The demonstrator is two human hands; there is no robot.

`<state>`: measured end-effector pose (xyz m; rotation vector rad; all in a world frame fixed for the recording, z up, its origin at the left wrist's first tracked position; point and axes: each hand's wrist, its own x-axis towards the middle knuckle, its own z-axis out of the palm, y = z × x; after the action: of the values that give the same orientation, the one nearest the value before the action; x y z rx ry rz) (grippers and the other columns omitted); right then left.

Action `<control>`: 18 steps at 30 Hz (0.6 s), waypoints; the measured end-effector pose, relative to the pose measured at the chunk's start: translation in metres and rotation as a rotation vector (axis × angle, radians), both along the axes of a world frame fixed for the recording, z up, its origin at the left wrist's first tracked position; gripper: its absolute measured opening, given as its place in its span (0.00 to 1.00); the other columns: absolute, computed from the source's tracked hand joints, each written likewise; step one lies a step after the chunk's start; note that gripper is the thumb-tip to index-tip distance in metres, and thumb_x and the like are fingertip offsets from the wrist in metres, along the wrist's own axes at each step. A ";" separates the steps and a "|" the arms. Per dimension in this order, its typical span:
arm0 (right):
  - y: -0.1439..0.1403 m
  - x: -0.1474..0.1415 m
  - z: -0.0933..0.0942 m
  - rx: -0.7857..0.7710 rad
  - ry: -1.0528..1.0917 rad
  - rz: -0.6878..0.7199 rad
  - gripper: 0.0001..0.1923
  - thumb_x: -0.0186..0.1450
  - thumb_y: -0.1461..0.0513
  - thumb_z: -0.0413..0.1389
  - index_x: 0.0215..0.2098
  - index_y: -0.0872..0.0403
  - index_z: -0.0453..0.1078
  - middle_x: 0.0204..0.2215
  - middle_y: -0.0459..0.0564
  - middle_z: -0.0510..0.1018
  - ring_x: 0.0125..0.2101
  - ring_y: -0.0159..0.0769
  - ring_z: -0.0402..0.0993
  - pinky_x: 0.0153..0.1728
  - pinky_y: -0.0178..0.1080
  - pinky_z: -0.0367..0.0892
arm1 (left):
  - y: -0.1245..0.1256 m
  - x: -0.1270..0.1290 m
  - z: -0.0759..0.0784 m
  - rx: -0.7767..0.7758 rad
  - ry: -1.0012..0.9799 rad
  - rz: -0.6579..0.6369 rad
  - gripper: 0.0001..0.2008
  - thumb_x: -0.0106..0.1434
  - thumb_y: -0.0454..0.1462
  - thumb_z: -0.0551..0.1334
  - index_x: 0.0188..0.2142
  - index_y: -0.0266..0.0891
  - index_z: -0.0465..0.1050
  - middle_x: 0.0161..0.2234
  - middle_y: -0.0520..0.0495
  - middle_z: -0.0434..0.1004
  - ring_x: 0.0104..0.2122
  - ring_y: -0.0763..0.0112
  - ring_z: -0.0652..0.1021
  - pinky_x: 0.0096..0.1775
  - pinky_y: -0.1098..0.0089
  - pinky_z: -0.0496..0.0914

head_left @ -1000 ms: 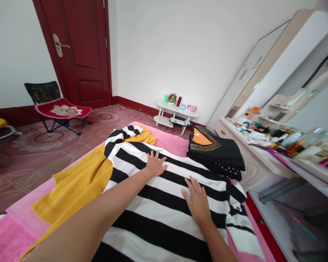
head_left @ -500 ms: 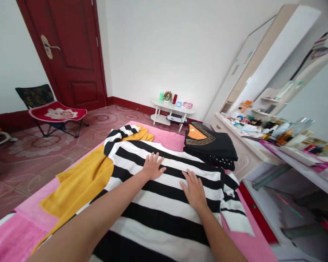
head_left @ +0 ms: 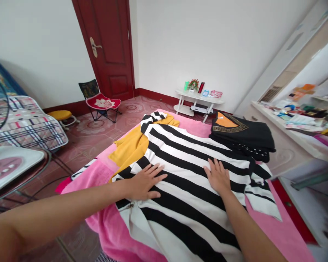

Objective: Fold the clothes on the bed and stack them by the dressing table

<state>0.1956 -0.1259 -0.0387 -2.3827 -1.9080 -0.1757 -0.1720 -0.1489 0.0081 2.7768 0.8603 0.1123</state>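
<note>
the striped garment [head_left: 196, 171] lies spread on the pink bed cover [head_left: 265, 233], long axis running near to far. left hand [head_left: 143, 181] and right hand [head_left: 218, 177] press flat on it, fingers open and spread.

Folded black shirt [head_left: 243, 136] blocks far right; yellow cloth [head_left: 131, 145] bunched left

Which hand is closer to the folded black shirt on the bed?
Right. The right hand lies flat on the striped garment just below the black shirt; the left hand rests further away, towards the yellow cloth.
</note>
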 end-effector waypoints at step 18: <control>-0.146 -0.009 0.058 -0.121 0.664 0.345 0.24 0.66 0.49 0.46 0.57 0.45 0.63 0.63 0.48 0.58 0.61 0.41 0.55 0.59 0.45 0.56 | -0.046 -0.096 0.041 -0.569 -0.081 0.191 0.22 0.51 0.44 0.66 0.47 0.46 0.71 0.37 0.51 0.76 0.34 0.65 0.75 0.35 0.73 0.68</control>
<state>0.1862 -0.2722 0.0194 -1.7828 -1.9521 0.6770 -0.2683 -0.1954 0.0492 2.1489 0.9576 0.0078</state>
